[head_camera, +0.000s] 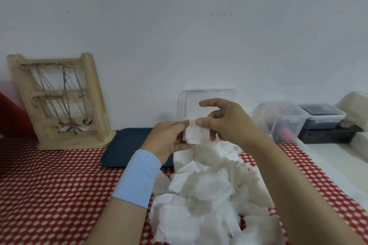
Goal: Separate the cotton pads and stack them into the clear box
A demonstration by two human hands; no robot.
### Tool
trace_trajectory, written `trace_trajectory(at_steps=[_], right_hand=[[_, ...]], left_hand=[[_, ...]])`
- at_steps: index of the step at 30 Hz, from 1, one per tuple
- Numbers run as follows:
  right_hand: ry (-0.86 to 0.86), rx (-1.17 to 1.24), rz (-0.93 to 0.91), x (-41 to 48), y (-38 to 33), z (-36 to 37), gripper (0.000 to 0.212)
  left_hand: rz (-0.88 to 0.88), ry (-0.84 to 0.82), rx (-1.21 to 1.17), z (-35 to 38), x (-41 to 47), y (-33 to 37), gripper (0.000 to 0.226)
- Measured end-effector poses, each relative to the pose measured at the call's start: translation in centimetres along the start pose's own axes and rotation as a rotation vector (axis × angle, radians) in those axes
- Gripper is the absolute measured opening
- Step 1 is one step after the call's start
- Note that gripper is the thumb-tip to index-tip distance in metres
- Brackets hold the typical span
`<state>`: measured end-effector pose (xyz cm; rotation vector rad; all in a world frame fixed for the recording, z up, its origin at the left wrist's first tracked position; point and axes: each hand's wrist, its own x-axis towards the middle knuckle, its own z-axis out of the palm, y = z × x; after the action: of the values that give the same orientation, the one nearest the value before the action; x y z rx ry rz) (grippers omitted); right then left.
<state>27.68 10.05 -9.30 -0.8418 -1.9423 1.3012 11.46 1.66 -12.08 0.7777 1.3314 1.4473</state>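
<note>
Both hands hold a small white cotton pad (196, 134) up in front of the clear box (207, 95). My left hand (169, 139), with a light blue wristband, pinches the pad's top left corner. My right hand (225, 121) pinches its top right edge with thumb and a finger, the index finger raised. The box stands open against the wall, its lid upright; my hands hide its lower part. A loose heap of white cotton pads (209, 195) lies on the red patterned cloth below my hands.
A dark blue tray (123, 149) lies left of the heap. A wooden jewellery stand (59, 101) with necklaces stands at the far left. Clear lidded containers (294, 119) and a dark box (326, 135) sit at the right.
</note>
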Motion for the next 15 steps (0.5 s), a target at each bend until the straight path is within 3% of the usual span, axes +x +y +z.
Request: trace_trajectory(at_steps=[5, 10, 15], right_hand=[[-0.063, -0.225, -0.088, 0.2, 0.3, 0.2, 0.051], [0.001, -0.32, -0.138, 0.4, 0.7, 0.2, 0.047], [0.093, -0.384, -0.14, 0.6, 1.0, 0.3, 0.042]], left_hand=[[-0.014, -0.053, 0.039, 0.1, -0.3, 0.3, 0.027], [-0.014, -0.161, 0.1, -0.2, -0.6, 0.5, 0.036], [0.032, -0.131, 0.161, -0.7, -0.3, 0.1, 0.014]])
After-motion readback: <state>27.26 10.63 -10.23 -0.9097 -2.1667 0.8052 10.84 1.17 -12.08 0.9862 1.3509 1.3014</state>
